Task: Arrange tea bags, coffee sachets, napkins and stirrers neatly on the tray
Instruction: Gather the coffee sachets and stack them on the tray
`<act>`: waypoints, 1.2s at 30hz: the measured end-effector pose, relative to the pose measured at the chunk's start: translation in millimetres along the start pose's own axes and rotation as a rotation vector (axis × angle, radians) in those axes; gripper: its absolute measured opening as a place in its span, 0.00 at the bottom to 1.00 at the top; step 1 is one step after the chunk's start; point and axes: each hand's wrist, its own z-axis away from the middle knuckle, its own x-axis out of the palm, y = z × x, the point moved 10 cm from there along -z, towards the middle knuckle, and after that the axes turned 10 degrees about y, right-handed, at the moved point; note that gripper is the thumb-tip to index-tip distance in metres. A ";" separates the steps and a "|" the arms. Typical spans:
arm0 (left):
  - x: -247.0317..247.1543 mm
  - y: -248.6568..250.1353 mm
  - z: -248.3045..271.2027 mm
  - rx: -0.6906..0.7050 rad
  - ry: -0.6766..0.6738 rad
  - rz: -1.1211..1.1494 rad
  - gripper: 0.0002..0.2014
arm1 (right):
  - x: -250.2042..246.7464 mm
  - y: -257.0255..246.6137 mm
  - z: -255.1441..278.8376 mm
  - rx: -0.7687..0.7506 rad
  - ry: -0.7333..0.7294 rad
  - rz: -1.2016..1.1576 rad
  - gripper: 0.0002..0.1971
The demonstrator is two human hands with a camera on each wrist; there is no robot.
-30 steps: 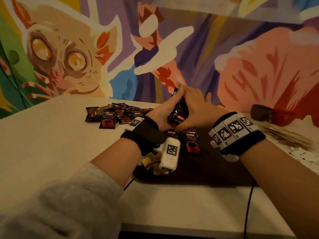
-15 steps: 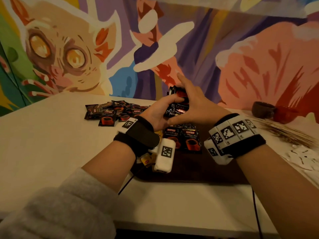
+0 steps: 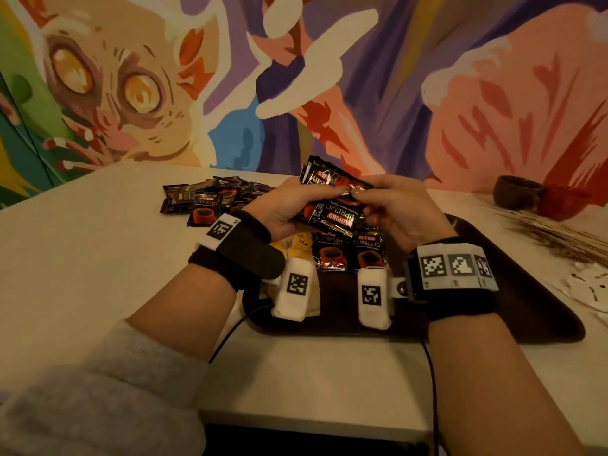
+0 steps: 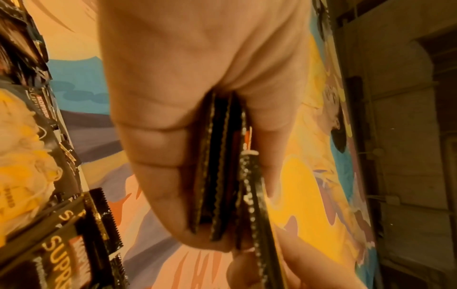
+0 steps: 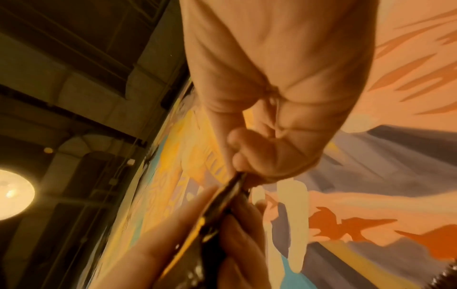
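Both hands hold a bundle of black coffee sachets (image 3: 332, 202) in the air above the dark brown tray (image 3: 513, 311). My left hand (image 3: 289, 209) grips the stack between thumb and fingers; the sachet edges (image 4: 220, 176) show in its fist. My right hand (image 3: 394, 212) pinches the top sachet (image 5: 230, 193) at its edge. Two coffee sachets (image 3: 348, 255) lie side by side on the tray, with yellow tea bags (image 3: 296, 245) left of them. A loose pile of coffee sachets (image 3: 207, 202) lies on the table behind my left hand.
Wooden stirrers (image 3: 556, 235) and white napkins (image 3: 589, 287) lie on the table right of the tray. A dark cup (image 3: 516, 192) and a red cup (image 3: 566, 199) stand at the back right. A painted wall rises close behind the table (image 3: 82, 258).
The hands have drawn slightly toward me with the sachet bundle and turned palm up. The bundle, earlier enclosed between both hands, now fans out with its faces showing.
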 end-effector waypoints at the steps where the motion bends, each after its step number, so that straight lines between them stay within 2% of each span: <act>1: 0.1 0.2 1.3 -0.002 0.001 0.012 0.07 | -3.0 4.3 -0.1 0.038 0.010 -0.055 0.06; 3: -3.3 1.6 3.1 0.002 0.019 0.052 0.05 | -10.5 12.7 0.1 0.128 0.041 -0.222 0.05; 5: -9.9 3.2 2.9 0.029 0.056 0.033 0.05 | -17.0 22.0 -0.7 0.202 0.069 -0.377 0.12; 7: -14.2 3.4 2.4 0.050 0.105 0.007 0.07 | -17.1 28.6 -0.5 0.237 0.061 -0.423 0.13; 10: -19.5 7.9 3.2 0.097 0.201 0.054 0.06 | -6.4 28.4 1.0 0.205 -0.012 -0.290 0.12; 13: -25.9 15.1 3.7 0.152 0.282 0.109 0.04 | 7.0 24.8 3.9 0.143 -0.147 -0.125 0.22; 15: -28.1 16.7 2.8 0.164 0.289 0.112 0.05 | 14.1 25.0 5.3 0.127 -0.227 -0.079 0.24; 20: -21.5 14.3 2.2 0.153 0.212 -0.053 0.09 | 17.5 20.0 2.2 0.083 -0.221 -0.094 0.10; 23: -15.7 10.4 2.4 0.139 0.171 -0.142 0.10 | 13.2 15.4 -1.6 0.024 -0.195 -0.059 0.11; 25: -13.6 8.6 1.9 0.127 0.146 -0.141 0.07 | 7.4 16.8 -5.0 0.023 -0.171 -0.031 0.12; 27: -17.4 9.3 1.8 0.109 0.159 -0.100 0.02 | 1.0 23.3 -8.8 0.069 -0.146 0.026 0.09; 31: -35.0 6.5 3.7 0.003 0.226 0.005 0.10 | -4.0 47.3 -11.5 0.251 -0.138 0.193 0.07; 36: -38.9 -0.8 9.8 -0.116 0.145 0.005 0.11 | 0.6 58.6 -8.3 0.328 -0.161 0.284 0.06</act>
